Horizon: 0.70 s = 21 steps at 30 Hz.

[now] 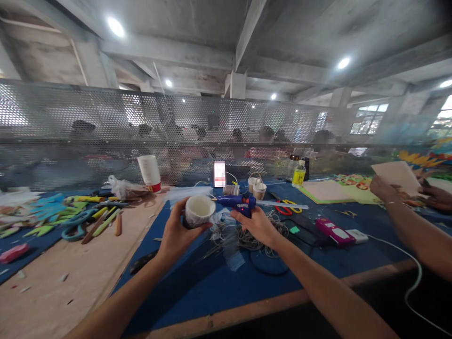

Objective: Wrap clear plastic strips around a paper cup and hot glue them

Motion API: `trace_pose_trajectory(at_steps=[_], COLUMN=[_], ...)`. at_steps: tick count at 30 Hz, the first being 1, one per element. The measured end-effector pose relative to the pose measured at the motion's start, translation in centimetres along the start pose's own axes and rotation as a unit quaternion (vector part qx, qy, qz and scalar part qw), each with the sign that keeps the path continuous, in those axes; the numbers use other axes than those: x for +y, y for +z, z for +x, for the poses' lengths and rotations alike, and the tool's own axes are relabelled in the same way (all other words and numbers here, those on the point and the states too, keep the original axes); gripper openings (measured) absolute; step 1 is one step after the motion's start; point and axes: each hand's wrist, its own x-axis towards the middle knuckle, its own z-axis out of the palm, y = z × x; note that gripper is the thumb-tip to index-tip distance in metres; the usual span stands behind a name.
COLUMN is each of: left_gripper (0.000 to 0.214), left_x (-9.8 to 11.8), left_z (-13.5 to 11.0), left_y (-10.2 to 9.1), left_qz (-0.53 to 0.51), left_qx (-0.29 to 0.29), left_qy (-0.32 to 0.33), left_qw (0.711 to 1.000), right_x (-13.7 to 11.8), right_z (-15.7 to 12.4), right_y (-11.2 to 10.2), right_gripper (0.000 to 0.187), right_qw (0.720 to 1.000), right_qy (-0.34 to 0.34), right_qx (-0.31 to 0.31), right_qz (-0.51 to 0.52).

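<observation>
Frame centre: left hand (178, 228) curled round white cup (200, 214), right hand (260, 227) gripped glue gun (243, 203); slipping nozzle (215, 199) likely risked burns.

Slender bare forearms (319, 282) taper to narrow wrists (277, 240) and bare hands (259, 227).

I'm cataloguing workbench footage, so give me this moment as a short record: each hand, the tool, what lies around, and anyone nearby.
Left hand: holds a white cup by its sides
Right hand: grips a blue glue gun
Nozzle: points at the cup's rim; contact cannot be told
Glue gun's rear: translucent stick pokes out
Below right hand: tangled grey cord
Back of table: stacked paper cups, yellow-labelled bottle
Nearby: another person's hands hold a pale sheet at right
</observation>
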Motion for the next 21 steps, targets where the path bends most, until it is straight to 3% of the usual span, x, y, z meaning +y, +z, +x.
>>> trace_pose_trajectory(at_steps=[8,14,18,21], left_gripper=[0.072,0.067,0.069,0.07], left_x=[-0.1,0.0,-0.2,-0.5], left_z=[0.1,0.2,0.2,0.1], left_y=[-0.3,-0.3,-0.3,-0.3], left_qz=[0.1,0.143,0.144,0.121], left_qx=[0.005,0.013,0.019,0.016], left_qy=[0.035,0.08,0.084,0.067], left_qw=[0.994,0.986,0.986,0.99], right_x=[-1.0,-1.1,-1.1,-1.0], right_z=[-0.2,-0.3,-0.4,-0.3], right_y=[-0.1,-0.2,-0.3,-0.5], right_gripper=[0.028,0.032,0.031,0.034], right_qw=[0.991,0.988,0.991,0.995], right_qy=[-0.089,-0.049,-0.053,-0.015], right_qx=[0.03,0.006,-0.021,-0.043], right_qz=[-0.097,-0.149,-0.124,-0.085])
